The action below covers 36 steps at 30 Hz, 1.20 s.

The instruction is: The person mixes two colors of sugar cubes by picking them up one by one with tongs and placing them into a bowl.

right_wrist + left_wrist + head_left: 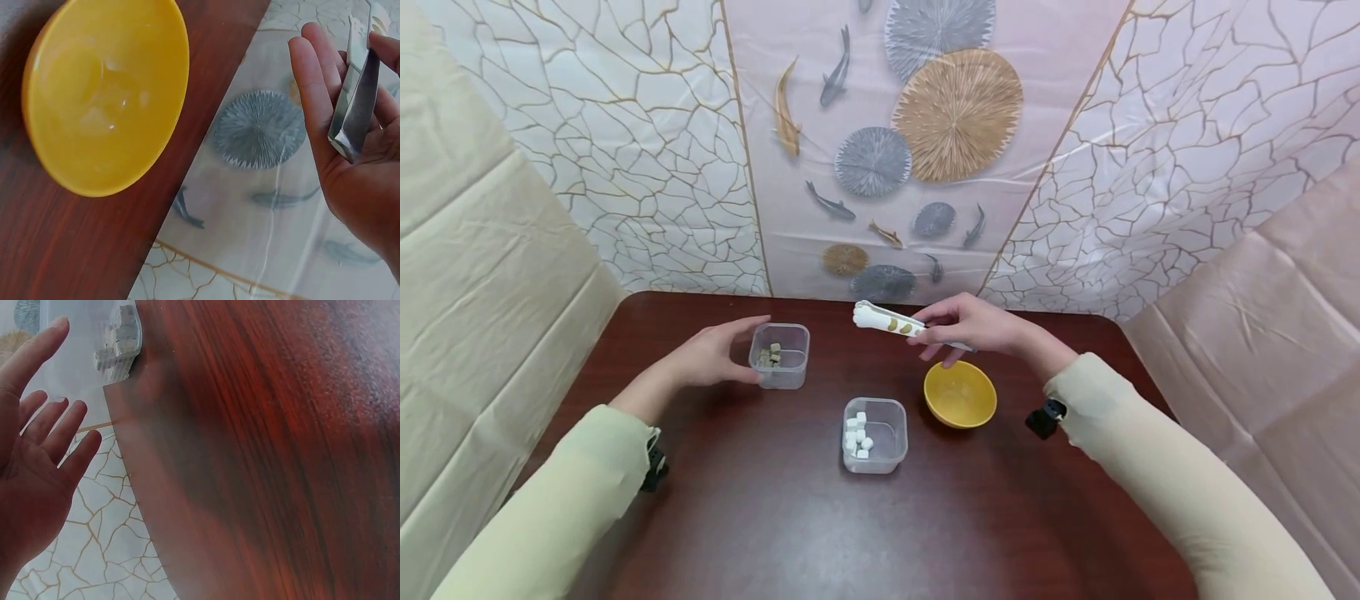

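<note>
My left hand (709,353) spans the left side of a clear plastic container (791,377), thumb near the front and fingers near the back. Its fingers look loosely extended in the left wrist view. Small brownish cubes (770,357) lie inside that container. In my right hand (973,327) is a pair of white tongs (891,322) with a paw-shaped tip and gold spots, pinched between thumb and fingers. The tongs point left, above the table; their metal hinge end (356,134) shows near the palm. Just in front of that hand stands a yellow bowl (960,398).
A second clear container (892,460), holding several small white pieces (857,437), stands at the middle of the dark red wooden table (760,517). Patterned cloth (685,167) hangs behind the table's back edge, with plain beige panels (490,300) at the sides.
</note>
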Each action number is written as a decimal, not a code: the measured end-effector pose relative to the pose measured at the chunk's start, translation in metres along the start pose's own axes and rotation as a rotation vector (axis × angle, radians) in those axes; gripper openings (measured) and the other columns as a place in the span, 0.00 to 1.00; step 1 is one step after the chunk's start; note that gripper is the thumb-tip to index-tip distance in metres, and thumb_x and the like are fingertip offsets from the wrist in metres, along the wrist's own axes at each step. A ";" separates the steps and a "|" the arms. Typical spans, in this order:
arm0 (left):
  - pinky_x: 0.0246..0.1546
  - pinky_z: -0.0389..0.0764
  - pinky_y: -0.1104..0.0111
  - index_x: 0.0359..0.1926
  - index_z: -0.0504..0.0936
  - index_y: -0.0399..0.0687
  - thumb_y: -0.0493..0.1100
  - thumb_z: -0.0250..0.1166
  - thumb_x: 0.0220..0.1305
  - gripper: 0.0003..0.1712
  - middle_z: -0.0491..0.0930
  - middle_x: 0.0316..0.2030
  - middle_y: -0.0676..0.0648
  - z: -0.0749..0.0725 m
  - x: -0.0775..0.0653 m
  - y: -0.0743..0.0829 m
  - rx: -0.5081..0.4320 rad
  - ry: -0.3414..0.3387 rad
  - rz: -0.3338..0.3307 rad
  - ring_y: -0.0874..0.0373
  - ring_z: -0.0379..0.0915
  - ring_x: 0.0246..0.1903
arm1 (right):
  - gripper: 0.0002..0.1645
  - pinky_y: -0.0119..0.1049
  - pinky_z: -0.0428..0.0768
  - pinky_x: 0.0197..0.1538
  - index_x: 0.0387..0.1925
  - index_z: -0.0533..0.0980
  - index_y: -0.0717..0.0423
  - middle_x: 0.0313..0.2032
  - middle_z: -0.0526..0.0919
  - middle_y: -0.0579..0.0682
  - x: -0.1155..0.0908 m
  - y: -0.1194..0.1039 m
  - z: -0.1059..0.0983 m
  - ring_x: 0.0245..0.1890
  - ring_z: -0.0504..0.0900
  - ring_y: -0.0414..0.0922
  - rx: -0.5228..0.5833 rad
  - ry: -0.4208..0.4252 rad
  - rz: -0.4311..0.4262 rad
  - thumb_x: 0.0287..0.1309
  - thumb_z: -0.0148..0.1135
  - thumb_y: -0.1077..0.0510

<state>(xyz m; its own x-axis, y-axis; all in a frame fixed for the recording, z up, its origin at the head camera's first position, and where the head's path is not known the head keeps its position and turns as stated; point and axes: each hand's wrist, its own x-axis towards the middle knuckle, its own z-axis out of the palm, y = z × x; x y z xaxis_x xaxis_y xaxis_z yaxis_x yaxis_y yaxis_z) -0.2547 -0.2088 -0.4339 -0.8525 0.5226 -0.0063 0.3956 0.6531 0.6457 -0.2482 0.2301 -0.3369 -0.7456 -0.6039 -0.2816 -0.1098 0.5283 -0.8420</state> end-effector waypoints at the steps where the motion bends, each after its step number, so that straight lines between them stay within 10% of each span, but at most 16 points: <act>1: 0.74 0.65 0.37 0.81 0.64 0.42 0.47 0.84 0.57 0.56 0.73 0.73 0.34 0.000 0.000 0.001 -0.001 0.000 -0.003 0.36 0.70 0.73 | 0.22 0.51 0.91 0.44 0.64 0.81 0.58 0.52 0.91 0.53 0.002 -0.001 0.001 0.52 0.89 0.62 -0.007 -0.006 -0.001 0.74 0.66 0.56; 36: 0.73 0.70 0.42 0.78 0.68 0.36 0.47 0.84 0.56 0.54 0.77 0.69 0.34 0.004 0.006 -0.008 -0.036 0.030 -0.040 0.38 0.74 0.70 | 0.25 0.44 0.91 0.41 0.67 0.80 0.59 0.45 0.91 0.55 0.084 -0.047 0.035 0.44 0.91 0.48 -0.277 -0.095 -0.052 0.73 0.67 0.57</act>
<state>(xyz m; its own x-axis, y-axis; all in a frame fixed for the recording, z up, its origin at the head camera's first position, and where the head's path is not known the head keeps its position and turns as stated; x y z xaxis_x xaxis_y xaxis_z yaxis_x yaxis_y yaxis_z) -0.2615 -0.2089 -0.4425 -0.8774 0.4797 -0.0097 0.3493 0.6524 0.6726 -0.2827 0.1334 -0.3373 -0.6707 -0.6809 -0.2942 -0.3314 0.6299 -0.7024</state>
